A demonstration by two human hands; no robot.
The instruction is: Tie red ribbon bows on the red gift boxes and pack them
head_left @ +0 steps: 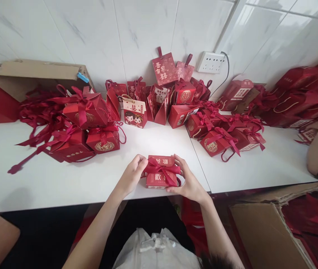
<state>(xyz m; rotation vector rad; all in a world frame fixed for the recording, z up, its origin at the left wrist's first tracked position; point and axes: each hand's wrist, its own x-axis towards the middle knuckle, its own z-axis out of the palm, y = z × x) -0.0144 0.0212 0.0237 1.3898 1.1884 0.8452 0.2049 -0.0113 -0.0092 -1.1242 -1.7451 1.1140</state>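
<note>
Head view, and from where I stand the box (157, 182) lies on the white table (77, 183), close to the near edge, between the two hands, with a bow (162, 170) across its top; it looks like thin printed card, so I judge it light, though what it contains is hidden from me; the panels seem fairly stiff along the folds, yet a hard squeeze in the middle would likely dent them; the glossy face may slide a little under dry fingertips; the bow looks soft and slick, easily crushed or tugged loose, so the safest hold seems to be the folded edges and corners, clear of the loops; a cord (178, 181) shows at the right end and would probably just flop about.

Both forearms come in from the near side and slant toward each other, wrists low over the table's edge; the left hand (132, 175) is at the box's left end, fingers curled in, tips at the bow's left loop; whether they pinch it I cannot tell; the right hand (189, 182) arches round the right end, fingers at the far corner, thumb at the near one, gripping the box between them.
</note>
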